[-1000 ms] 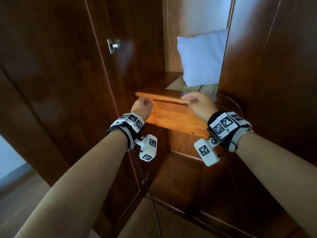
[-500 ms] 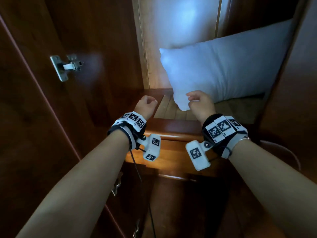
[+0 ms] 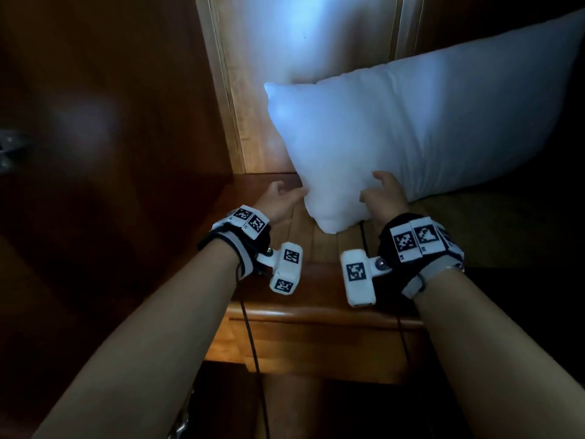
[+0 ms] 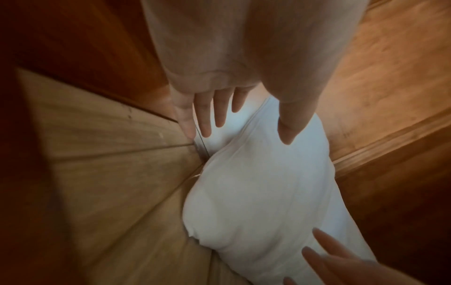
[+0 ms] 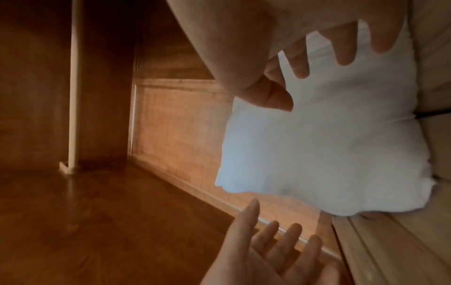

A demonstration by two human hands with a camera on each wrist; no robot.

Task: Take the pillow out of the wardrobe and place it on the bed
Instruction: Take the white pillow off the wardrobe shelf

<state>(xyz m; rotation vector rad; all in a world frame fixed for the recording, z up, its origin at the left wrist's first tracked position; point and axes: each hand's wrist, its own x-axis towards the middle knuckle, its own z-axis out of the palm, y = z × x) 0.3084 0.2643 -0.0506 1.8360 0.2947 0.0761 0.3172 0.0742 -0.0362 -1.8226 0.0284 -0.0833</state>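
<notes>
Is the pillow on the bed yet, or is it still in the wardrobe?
Not yet. Done: the wardrobe stands open and both hands are inside. In hand: the left hand and right hand, fingers spread, are closing in on the near corner of the white pillow, which sits on the wooden shelf; neither grips it. Left: grab it, lift it out, and carry it to the bed, which isn't in view.

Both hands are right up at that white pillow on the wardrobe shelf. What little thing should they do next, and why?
Probably close both hands on the pillow's near corner. The left hand is spread at its left edge, the right hand spread against its front face, and neither grips it yet. The pillow rests on the shelf, leaning against the back panel, so it needs a firm hold before it can be pulled out.
</notes>
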